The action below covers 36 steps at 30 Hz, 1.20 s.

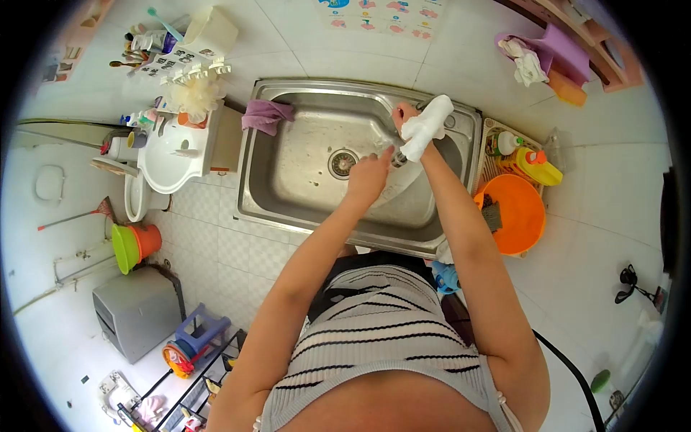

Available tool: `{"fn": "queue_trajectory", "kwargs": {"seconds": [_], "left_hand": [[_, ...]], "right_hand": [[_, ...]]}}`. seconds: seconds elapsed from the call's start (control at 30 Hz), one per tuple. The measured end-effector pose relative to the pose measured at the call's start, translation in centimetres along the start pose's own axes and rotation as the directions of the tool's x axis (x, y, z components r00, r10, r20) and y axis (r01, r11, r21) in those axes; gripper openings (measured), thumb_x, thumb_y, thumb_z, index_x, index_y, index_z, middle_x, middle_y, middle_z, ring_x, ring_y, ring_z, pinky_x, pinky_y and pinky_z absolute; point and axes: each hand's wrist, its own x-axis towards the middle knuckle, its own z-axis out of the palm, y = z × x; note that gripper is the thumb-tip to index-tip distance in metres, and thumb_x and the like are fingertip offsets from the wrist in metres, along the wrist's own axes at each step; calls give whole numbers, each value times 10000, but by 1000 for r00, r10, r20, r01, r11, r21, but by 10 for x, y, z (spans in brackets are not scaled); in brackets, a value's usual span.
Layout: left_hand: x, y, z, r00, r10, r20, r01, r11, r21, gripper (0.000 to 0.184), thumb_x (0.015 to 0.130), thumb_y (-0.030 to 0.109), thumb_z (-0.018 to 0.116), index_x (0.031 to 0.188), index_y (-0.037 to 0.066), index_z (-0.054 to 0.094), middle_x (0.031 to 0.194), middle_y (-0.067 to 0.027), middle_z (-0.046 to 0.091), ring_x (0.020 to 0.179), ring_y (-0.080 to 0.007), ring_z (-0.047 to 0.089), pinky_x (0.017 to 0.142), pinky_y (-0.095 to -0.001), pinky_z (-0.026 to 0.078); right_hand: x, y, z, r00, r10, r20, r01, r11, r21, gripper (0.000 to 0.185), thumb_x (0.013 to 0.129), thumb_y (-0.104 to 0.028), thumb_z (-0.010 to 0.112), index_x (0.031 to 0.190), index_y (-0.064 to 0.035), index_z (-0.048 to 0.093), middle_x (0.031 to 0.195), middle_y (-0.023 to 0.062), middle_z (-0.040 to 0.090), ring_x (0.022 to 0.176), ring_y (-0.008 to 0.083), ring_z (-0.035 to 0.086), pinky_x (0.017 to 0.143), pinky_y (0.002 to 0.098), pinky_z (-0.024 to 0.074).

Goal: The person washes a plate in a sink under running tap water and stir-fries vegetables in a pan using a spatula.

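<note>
My left hand [368, 176] is over the steel sink [302, 133], right of the drain [342, 164]. Its index finger stretches to the metal spout end [398, 159], and I see nothing held in it. My right hand [405, 114] reaches across to the sink's far right side. White cloth-like material [426, 129] covers part of that hand and wrist, with the spout end showing at its lower edge. Most of the right fingers are hidden, so their grip is unclear. Beneath the spout lies a pale, see-through shape [397, 189] I cannot name.
A purple cloth [268, 117] hangs over the sink's left rim. Right of the sink, a rack holds an orange basin [522, 216], a yellow bottle [538, 168] and a white-capped bottle [507, 143]. A small white washbasin [170, 160] stands farther left.
</note>
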Motion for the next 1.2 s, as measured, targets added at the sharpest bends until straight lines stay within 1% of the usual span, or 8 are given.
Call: {"fn": "queue_trajectory", "kwargs": {"seconds": [0.3,0.37,0.5,0.77,0.87,1.0,1.1,1.2], "left_hand": [[-52,-65,38,881,-436,183,455,681,-573,336,772,173,443,1086,54,448,937,-205,551,817,-341,550,697,-408,433],[-64,-68,38,849,-471,237,500,575,-647,344,769,170,436,1084,30,445,941,-206,550,821,-332,556,684,-394,453],[-88,-51,5,742,-475,473,591,131,-796,356,779,137,414,1078,-57,418,945,-197,540,821,-290,567,589,-367,511],[-132,-59,15,666,-294,686,586,-363,-724,304,811,121,442,1064,-48,444,996,-153,516,860,-230,554,645,-301,522],[-151,-67,39,708,187,681,407,-897,-176,271,844,98,416,1083,-28,417,975,-137,496,872,-203,534,653,-254,520],[-177,-59,27,666,355,656,415,-907,70,282,847,103,413,1103,-16,400,971,-131,495,885,-206,525,660,-256,520],[-206,-60,28,699,231,677,483,-850,-208,304,831,124,444,1102,-9,407,1017,-135,489,892,-215,529,659,-278,514],[-237,-57,4,785,-62,616,593,-207,-778,380,790,186,483,1128,29,410,1047,-136,515,861,-225,558,665,-338,495]], "right_hand": [[-19,41,14,953,-263,-148,298,896,330,147,807,-215,440,828,-69,442,710,42,459,657,173,457,608,296,399],[-17,58,29,992,-17,-129,108,661,743,231,835,-295,430,926,-83,436,849,43,495,788,163,500,690,308,429],[-9,58,15,991,-128,42,122,985,124,90,778,-165,471,808,-83,450,700,29,471,659,153,458,587,269,383],[-99,-44,-58,970,214,116,-223,972,70,570,773,-308,521,1210,-18,298,825,123,596,791,288,573,715,350,433],[-149,-48,-71,966,260,20,-257,941,221,590,793,-383,479,1221,-24,289,913,153,580,822,283,566,719,346,428],[-209,-55,-77,940,342,-8,-338,934,116,563,804,-380,463,1214,-27,309,932,160,571,823,294,562,718,344,427],[-262,-77,-83,923,384,14,-380,909,173,561,809,-402,446,1208,-27,323,937,168,569,831,286,561,731,339,422],[-315,-104,-76,914,405,21,-384,846,369,510,824,-399,435,1148,-7,401,929,167,566,845,243,553,748,315,412]]}}
